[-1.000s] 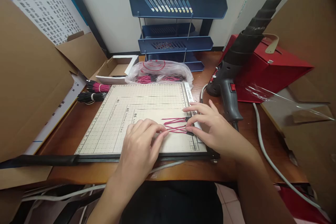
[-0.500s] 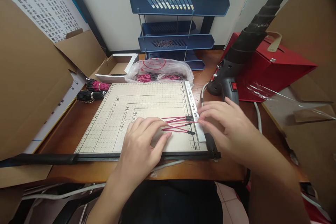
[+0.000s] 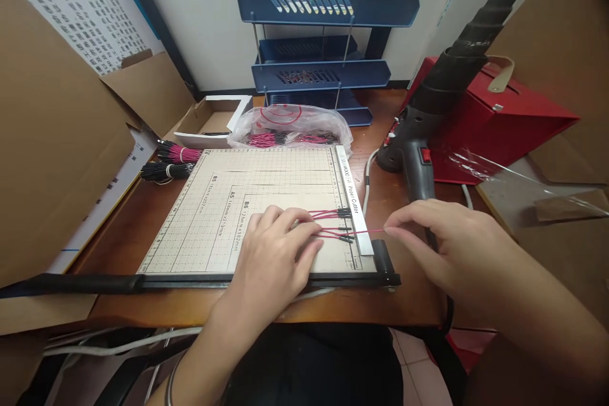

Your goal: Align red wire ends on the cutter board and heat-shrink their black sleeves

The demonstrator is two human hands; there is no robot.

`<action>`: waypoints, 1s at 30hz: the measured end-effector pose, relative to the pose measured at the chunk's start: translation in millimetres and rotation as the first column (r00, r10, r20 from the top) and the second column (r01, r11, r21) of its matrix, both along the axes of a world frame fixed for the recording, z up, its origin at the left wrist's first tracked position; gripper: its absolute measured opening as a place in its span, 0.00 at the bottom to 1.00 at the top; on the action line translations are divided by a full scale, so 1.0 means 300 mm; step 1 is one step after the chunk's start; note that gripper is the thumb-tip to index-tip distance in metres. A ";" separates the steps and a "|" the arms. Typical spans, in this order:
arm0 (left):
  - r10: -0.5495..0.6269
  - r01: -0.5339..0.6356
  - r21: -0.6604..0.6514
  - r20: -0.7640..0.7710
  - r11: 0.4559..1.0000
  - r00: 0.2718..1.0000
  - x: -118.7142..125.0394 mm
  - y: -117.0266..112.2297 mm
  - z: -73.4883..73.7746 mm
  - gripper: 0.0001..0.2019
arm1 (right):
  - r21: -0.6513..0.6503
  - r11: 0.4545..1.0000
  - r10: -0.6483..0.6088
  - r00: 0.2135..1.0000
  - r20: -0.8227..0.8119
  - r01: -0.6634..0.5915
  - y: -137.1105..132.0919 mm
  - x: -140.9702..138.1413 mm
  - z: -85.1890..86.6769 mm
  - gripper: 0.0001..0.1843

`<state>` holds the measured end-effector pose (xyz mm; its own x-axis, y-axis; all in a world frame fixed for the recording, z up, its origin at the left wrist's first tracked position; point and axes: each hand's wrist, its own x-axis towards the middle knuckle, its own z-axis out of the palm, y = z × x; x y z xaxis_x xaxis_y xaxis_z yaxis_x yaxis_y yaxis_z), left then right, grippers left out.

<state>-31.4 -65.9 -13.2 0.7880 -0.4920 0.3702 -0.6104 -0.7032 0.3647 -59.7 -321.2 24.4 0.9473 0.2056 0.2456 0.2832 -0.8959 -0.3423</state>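
Note:
Curled over the paper cutter's gridded board (image 3: 200, 203), my left hand (image 3: 280, 247) is closed on a few red wires (image 3: 330, 214) with black tips. The wires fan out to the right from under its fingers, and their left ends are hidden by the hand. My right hand (image 3: 442, 235) pinches the end of one red wire (image 3: 372, 231) between thumb and fingertips. That wire runs nearly straight across the white ruler strip (image 3: 354, 203), past the cutter's right edge. The cutter's black handle (image 3: 95, 283) lies lowered along the near side.
Behind the cutter lie a clear bag (image 3: 295, 124) of red wires and an opened white box (image 3: 214, 120). Wire bundles (image 3: 166, 170) sit at left. A heat gun (image 3: 419, 133) stands before a red box (image 3: 504, 120). A blue rack (image 3: 323, 3) rises at the back.
My right hand has moved right and slightly down, drawing the red wire out beyond the cutter's edge. My left hand has shifted a little to the right over the wires.

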 end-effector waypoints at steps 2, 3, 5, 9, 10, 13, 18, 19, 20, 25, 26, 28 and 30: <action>0.012 -0.012 0.011 0.015 1.000 1.000 0.006 -0.003 -0.001 0.07 | 0.007 1.000 -0.024 1.000 -0.013 0.024 0.002 0.003 0.001 0.11; 0.015 -0.016 0.017 0.020 1.000 1.000 0.010 -0.004 -0.002 0.07 | 0.012 0.999 -0.037 0.999 -0.021 0.037 0.005 0.005 0.002 0.11; 0.014 -0.015 0.027 0.020 1.000 1.000 0.016 -0.005 -0.003 0.08 | 0.023 0.998 -0.062 0.997 -0.035 0.063 0.012 0.011 0.002 0.11; 0.015 -0.014 -0.020 0.024 1.000 1.000 0.015 -0.004 -0.007 0.10 | 0.071 0.996 -0.050 0.995 -0.081 0.055 0.031 0.026 -0.002 0.09; 0.015 -0.013 -0.048 0.033 0.999 0.999 0.011 -0.002 -0.007 0.11 | 0.104 0.994 -0.031 0.996 -0.086 0.040 0.038 0.029 -0.003 0.08; -0.003 0.011 -0.123 0.068 0.992 0.998 -0.002 0.009 -0.005 0.11 | 0.237 0.971 0.042 0.995 -0.095 -0.018 0.063 0.035 0.000 0.07; -0.046 0.048 -0.194 0.018 0.980 0.999 -0.017 0.035 0.005 0.06 | 0.386 0.918 0.140 0.985 -0.104 -0.090 0.109 0.042 0.003 0.07; -0.049 0.049 -0.207 0.002 0.977 0.999 -0.019 0.040 0.008 0.06 | 0.404 0.909 0.157 0.982 -0.101 -0.103 0.115 0.043 0.002 0.07; -0.052 0.049 -0.222 -0.006 0.974 0.999 -0.021 0.044 0.010 0.06 | 0.420 0.900 0.171 0.980 -0.099 -0.115 0.120 0.044 0.001 0.07; -0.035 0.050 -0.308 0.053 0.950 0.998 -0.026 0.061 0.016 0.06 | 0.456 0.872 0.238 0.969 -0.070 -0.181 0.132 0.042 -0.009 0.06; -0.033 0.052 -0.314 0.064 0.948 0.997 -0.026 0.065 0.016 0.07 | 0.459 0.867 0.246 0.968 -0.056 -0.194 0.134 0.041 -0.011 0.06; -0.033 0.056 -0.320 0.075 0.946 0.997 -0.028 0.073 0.015 0.07 | 0.461 0.862 0.249 0.968 -0.022 -0.211 0.140 0.042 -0.015 0.07; -0.036 0.057 -0.326 0.070 0.944 0.997 -0.031 0.080 0.014 0.08 | 0.457 0.860 0.249 0.968 0.012 -0.227 0.147 0.044 -0.018 0.08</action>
